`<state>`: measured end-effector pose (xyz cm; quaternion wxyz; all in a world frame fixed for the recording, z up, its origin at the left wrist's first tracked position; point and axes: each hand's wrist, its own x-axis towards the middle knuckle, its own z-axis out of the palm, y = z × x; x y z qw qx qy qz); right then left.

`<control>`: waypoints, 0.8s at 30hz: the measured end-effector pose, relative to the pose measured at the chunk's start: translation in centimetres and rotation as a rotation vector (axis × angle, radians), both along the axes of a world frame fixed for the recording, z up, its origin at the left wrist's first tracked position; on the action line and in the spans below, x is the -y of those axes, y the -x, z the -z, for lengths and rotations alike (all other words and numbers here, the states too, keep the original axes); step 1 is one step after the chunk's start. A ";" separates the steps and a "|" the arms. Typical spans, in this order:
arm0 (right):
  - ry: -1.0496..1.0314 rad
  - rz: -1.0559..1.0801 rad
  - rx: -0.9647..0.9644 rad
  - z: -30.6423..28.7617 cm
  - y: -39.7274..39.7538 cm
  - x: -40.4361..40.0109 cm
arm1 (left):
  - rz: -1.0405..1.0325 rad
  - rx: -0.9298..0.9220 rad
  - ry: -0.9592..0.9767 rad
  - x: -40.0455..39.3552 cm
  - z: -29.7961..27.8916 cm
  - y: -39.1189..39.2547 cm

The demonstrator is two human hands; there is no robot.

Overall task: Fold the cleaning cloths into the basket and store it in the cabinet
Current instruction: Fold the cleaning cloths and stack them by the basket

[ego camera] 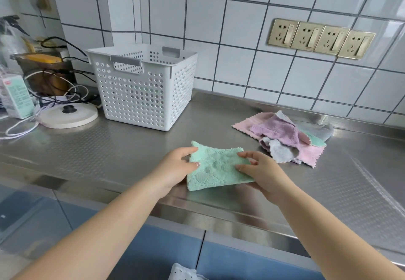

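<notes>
A folded mint-green cloth (215, 168) lies near the front edge of the steel counter (109, 148). My left hand (175, 168) grips its left side, thumb on top. My right hand (260, 170) holds its right side, fingers pinching the edge. A white perforated basket (142, 89) stands upright behind and to the left, against the tiled wall; I cannot see its inside. To the right lies a loose heap of pink, purple, grey and green cloths (285, 137).
Left of the basket sit a round white base with a black knob (68, 115), tangled cables (57, 91) and a carton (16, 98). Gold wall sockets (320, 39) are above the heap. Blue cabinet fronts (164, 255) run below the counter edge.
</notes>
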<state>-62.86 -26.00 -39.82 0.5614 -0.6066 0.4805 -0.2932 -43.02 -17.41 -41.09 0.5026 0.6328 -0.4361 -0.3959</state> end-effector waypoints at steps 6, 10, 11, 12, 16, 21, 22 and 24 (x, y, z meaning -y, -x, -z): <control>-0.033 -0.058 0.164 -2.0 -7.4 -1.1 | -0.172 -0.355 0.019 -1.4 -1.5 -5.1; -0.018 -0.114 0.237 -3.4 -13.3 -1.5 | -0.252 -0.247 0.050 -2.2 -2.9 -10.4; -0.009 -0.128 0.241 -3.5 -14.5 -1.8 | -0.269 -0.186 0.066 -2.3 -3.3 -11.8; -0.004 -0.143 0.239 -3.4 -15.9 -2.0 | -0.286 -0.107 0.081 -2.4 -3.6 -13.4; 0.052 -0.195 0.068 -1.5 -19.0 -3.1 | -0.303 0.243 0.007 -2.4 -3.4 -17.5; 0.394 -0.322 -0.485 0.8 -19.0 -3.5 | -0.183 0.748 -0.174 -2.9 -0.2 -17.8; 0.459 -0.332 -0.566 1.0 -18.8 -3.5 | -0.157 0.859 -0.210 -3.0 0.4 -17.7; 0.547 -0.344 -0.670 1.3 -18.6 -3.5 | -0.112 1.007 -0.299 -3.2 1.2 -17.5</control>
